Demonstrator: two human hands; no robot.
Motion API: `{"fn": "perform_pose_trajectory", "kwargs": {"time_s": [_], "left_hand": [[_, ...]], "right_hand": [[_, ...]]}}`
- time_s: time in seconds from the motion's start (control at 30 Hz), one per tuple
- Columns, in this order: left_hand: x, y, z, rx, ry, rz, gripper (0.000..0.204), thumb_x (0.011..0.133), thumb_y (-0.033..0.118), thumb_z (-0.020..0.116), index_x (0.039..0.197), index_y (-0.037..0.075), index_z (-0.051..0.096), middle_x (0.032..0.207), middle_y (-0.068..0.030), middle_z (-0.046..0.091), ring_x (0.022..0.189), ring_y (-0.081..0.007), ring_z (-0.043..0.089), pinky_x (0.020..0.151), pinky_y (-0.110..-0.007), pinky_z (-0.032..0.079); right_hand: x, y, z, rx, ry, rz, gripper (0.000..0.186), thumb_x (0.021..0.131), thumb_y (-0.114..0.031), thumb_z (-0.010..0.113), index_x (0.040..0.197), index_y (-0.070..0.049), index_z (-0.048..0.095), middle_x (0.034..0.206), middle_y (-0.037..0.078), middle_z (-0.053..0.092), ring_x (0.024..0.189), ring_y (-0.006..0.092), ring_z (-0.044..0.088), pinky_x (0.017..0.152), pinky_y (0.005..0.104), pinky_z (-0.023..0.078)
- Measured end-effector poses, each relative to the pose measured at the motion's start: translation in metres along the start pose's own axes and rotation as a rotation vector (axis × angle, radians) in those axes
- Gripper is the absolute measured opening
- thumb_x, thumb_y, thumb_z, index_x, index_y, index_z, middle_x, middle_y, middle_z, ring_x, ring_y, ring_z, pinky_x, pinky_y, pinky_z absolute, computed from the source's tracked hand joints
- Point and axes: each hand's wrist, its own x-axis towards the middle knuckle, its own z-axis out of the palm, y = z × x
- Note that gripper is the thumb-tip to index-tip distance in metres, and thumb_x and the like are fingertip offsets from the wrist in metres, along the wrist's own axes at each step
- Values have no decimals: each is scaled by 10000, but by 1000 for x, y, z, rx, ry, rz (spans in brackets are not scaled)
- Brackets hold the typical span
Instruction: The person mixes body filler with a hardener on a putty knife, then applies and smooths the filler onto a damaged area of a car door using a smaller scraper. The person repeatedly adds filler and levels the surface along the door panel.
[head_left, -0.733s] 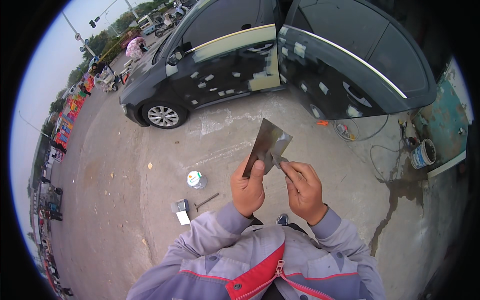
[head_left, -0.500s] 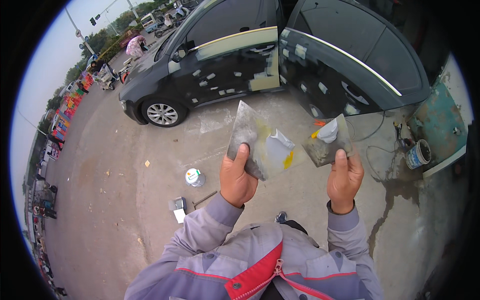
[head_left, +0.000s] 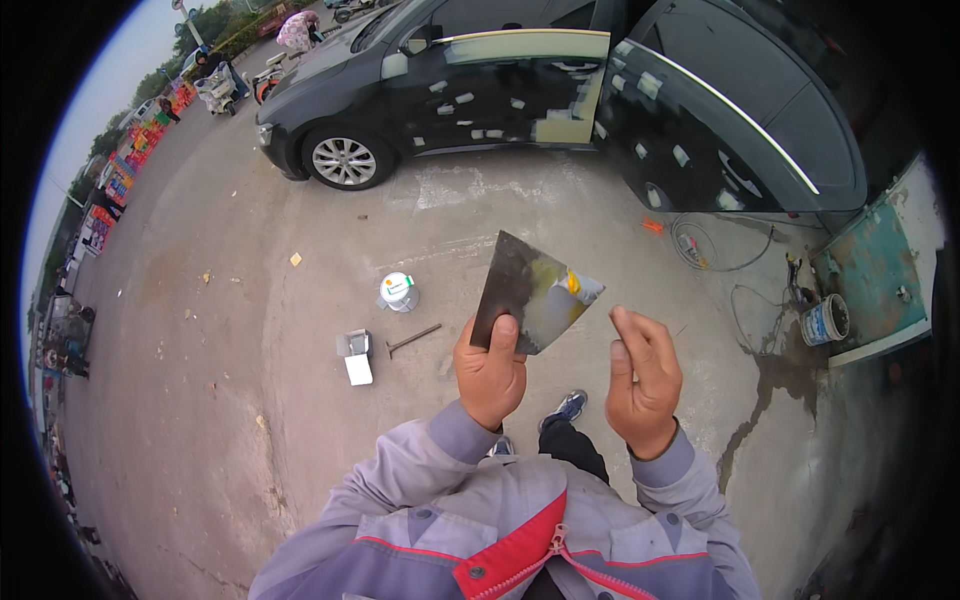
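Observation:
My left hand (head_left: 492,375) grips a thin, flat mixing plate (head_left: 505,285), thumb on top, tilted up in front of my chest. On its right side lies a smear of pale grey putty with a bright yellow streak (head_left: 574,284). Just right of the plate, apart from it, my right hand (head_left: 645,385) is closed, thumb and fingertips pinched together. The putty spreader seen in that hand earlier is barely visible now, apparently turned edge-on to me.
A dark car (head_left: 490,100) with pale filler patches stands ahead, its rear door (head_left: 720,130) swung out. On the concrete are a white can (head_left: 399,292), an opened box (head_left: 355,345), a hammer-like tool (head_left: 413,340), a bucket (head_left: 825,320) and a coiled hose (head_left: 700,245).
My right hand has come inward and lower, turning the spreader out of plain sight. The left-hand plate has tilted, and its putty now looks more gathered. My view has tipped further down.

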Motion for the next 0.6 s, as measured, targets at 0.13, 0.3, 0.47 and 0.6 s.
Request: {"fn": "perform_pose_trajectory", "kwargs": {"time_s": [0.13, 0.3, 0.47, 0.6], "left_hand": [[-25, 12, -2, -30, -54, 71, 365, 1092, 143, 515, 1427, -2, 516, 1417, -113, 578, 1298, -247, 563, 1109, -440, 454], [-41, 22, 15, 43, -29, 163, 283, 1078, 183, 572, 1260, -30, 607, 1078, -19, 588, 968, -110, 501, 825, -286, 395], [-60, 22, 31, 50, -91, 146, 280, 1069, 192, 599, 1216, -43, 632, 1008, 0, 601, 882, -78, 496, 765, -245, 401], [-67, 26, 28, 56, -179, 126, 316, 1070, 160, 584, 1304, -51, 599, 1174, -68, 646, 1035, -140, 577, 899, -306, 463]], "right_hand": [[-20, -41, 11, -80, -122, -124, 521, 824, 75, 677, 1318, -90, 697, 1095, 142, 670, 889, 306, 649, 774, 374, 551], [-29, -52, -19, -48, 42, -27, 532, 804, 103, 653, 1301, -81, 705, 1103, 135, 668, 897, 298, 649, 765, 365, 554], [-46, -68, -28, -114, 34, -96, 526, 802, 94, 663, 1298, -75, 703, 1096, 131, 663, 892, 291, 647, 761, 358, 551], [-59, -78, -46, -108, 153, -20, 478, 847, 108, 649, 1301, -36, 690, 1122, 160, 641, 905, 291, 656, 778, 353, 558]]}}
